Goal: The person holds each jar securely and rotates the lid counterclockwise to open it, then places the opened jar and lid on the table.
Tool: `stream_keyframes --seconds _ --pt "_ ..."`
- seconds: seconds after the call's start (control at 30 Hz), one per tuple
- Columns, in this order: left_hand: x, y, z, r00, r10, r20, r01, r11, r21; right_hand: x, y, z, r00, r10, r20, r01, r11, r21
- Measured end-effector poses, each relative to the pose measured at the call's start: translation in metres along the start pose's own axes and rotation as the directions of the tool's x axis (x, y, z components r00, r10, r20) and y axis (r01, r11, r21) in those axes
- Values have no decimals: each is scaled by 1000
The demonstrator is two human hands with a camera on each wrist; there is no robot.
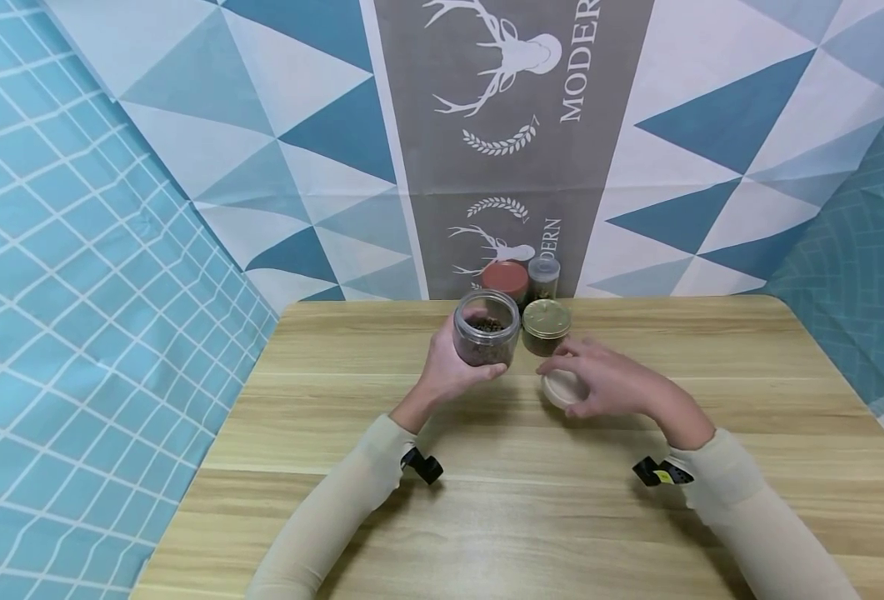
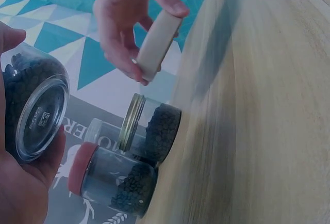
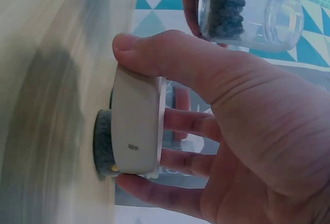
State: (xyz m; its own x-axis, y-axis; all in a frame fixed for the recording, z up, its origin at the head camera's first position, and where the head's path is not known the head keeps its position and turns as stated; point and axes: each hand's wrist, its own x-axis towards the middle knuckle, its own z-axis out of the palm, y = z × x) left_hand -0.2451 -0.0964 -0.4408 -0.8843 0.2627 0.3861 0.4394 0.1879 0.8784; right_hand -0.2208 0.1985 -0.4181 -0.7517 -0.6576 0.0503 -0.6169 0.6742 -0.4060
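An uncapped clear jar (image 1: 486, 346), partly filled with small dark pellets, is gripped in my left hand (image 1: 445, 362), its mouth tipped toward the head camera. It is held up off the wooden table, and the left wrist view shows its round base. My right hand (image 1: 617, 379) holds a round cream lid (image 3: 138, 121) by the rim, thumb on one side and fingers on the other. That lid is above the table, to the right of the jar. Just beyond the lid stands a jar with a gold lid (image 1: 546, 321).
Behind the gold-lidded jar stand a red-lidded jar (image 1: 505, 279) and a slimmer jar with a clear top (image 1: 544, 279), close together at the table's back edge. Patterned cloth (image 1: 322, 150) hangs behind the wooden table (image 1: 501, 517), with blue cloth on both sides.
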Motion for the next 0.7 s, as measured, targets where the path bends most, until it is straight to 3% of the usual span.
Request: stream_keyframes --seconds 0.13,0.4,0.7 --pt "0 0 0 1000 -4 -3 4 1000 -2 1 14 11 999 -36 12 36 999 -8" --pt "-1 1 0 1000 2 -5 -2 1000 -27 2 -1 10 993 64 96 -64 998 -3" --pt "0 -1 -1 1000 22 6 -22 1000 3 4 5 20 988 87 131 -87 996 -1"
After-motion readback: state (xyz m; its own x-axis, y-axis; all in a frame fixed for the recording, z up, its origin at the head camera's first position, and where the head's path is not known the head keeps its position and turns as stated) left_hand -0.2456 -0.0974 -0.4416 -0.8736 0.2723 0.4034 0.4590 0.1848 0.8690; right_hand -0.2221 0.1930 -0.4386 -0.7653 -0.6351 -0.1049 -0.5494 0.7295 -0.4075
